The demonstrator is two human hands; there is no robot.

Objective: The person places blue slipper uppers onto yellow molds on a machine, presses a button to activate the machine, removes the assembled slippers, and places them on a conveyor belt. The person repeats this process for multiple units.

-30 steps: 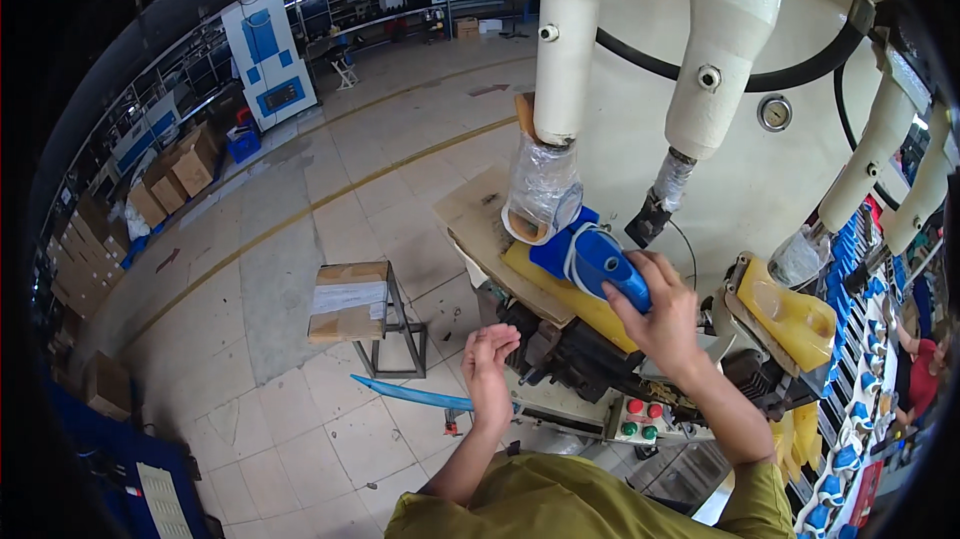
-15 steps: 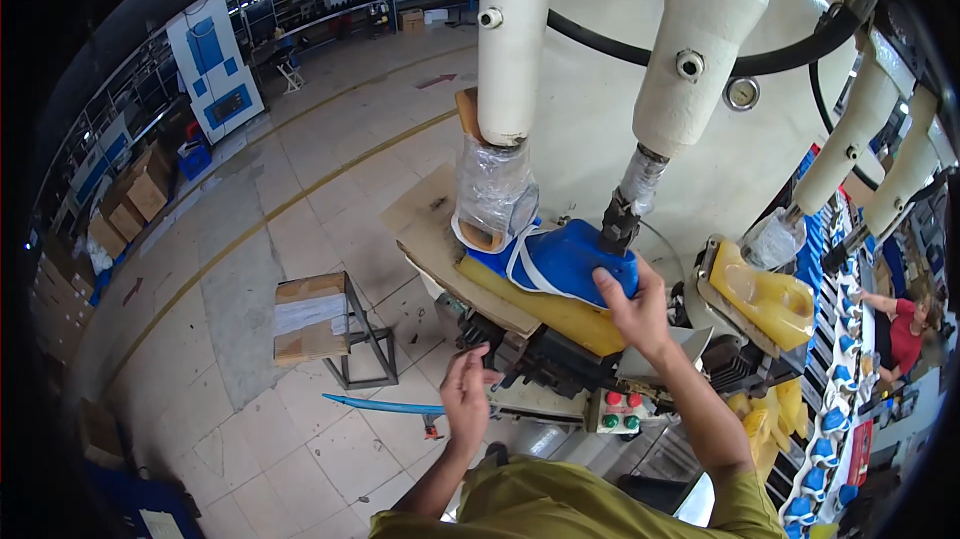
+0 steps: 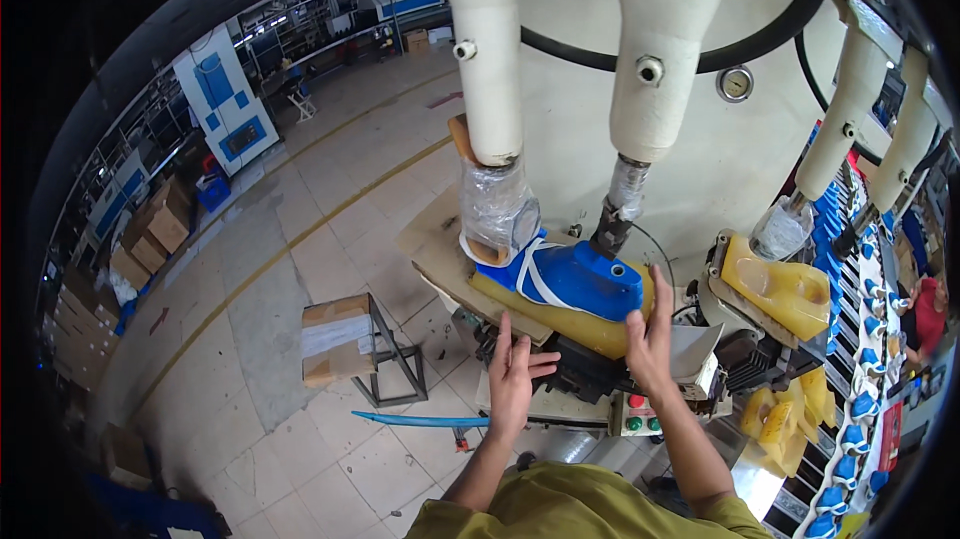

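Note:
A blue shoe last point(image 3: 585, 279) with white straps point(image 3: 535, 274) round it lies on a yellow moulded pad point(image 3: 560, 317) in a press. Above the last come down two cream press arms point(image 3: 490, 59). The left one ends in a clear-wrapped heel block point(image 3: 495, 204), the other in a dark metal foot point(image 3: 612, 229) over the last's top. My right hand point(image 3: 650, 349) is open by the toe end, thumb and fingers apart; whether it touches the last I cannot tell. My left hand point(image 3: 515, 374) is open, fingers spread, by the pad's front edge, holding nothing.
Red and green buttons point(image 3: 637, 414) sit below the pad. A second yellow pad point(image 3: 775, 289) stands to the right. Further right runs a conveyor with several blue lasts point(image 3: 850, 439), a person in red point(image 3: 930, 314) beside it. A cardboard-topped stool point(image 3: 337, 339) is on the left.
My right hand has come off the toe of the last and moved down, opening. My left hand has moved up and right, its fingers spreading. The whole view has shifted slightly.

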